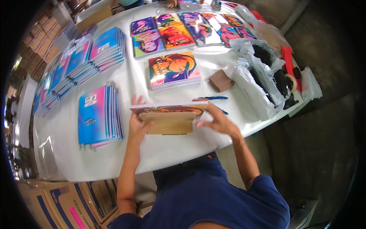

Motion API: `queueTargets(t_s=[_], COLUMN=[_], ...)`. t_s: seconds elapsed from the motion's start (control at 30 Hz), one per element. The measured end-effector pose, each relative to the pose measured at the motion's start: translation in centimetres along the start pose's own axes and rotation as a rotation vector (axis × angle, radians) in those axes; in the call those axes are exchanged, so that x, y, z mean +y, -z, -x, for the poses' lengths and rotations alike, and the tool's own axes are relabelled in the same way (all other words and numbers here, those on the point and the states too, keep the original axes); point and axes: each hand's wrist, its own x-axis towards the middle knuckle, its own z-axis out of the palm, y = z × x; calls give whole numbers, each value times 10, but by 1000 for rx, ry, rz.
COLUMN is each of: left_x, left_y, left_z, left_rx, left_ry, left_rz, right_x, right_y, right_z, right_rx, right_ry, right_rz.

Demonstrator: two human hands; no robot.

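Note:
In front of me, above the near edge of the table, I hold a notebook block (164,107) up on its long edge, its white page edges upward and part of a printed cover showing. A brown cardboard piece (169,123) stands against its near side. My left hand (138,123) grips the left end, thumb on the near side and fingers behind. At the right end my right hand (220,120) holds on with its fingers, thumb spread away. Just beyond lies a stack of notebooks with a colourful illustrated cover (173,70). A brown block (221,81) and blue pen-like tools (214,98) lie to the right.
Blue-and-pink spiral notebooks lie in a near stack (91,114) and a long row (80,61) at left. Illustrated covers (175,36) lie in rows at the back. White packs of black coils (257,87) and a tape roll (291,82) line the right edge. Another person's hand (172,3) shows far off.

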Motion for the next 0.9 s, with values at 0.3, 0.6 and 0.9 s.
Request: queueTargets(t_s=[0.3, 0.6, 0.9], left_x=[49, 77, 116], left_y=[12, 8, -43], left_z=[6, 14, -6], left_rx=[173, 220, 132], left_ry=[-175, -220, -455], left_rz=[-159, -259, -520], right_x=[147, 133, 88], right_y=[208, 208, 236], right_z=[-16, -19, -14], right_rx=[270, 434, 317], right_ry=[-740, -602, -438], right_rz=[974, 1114, 1062])
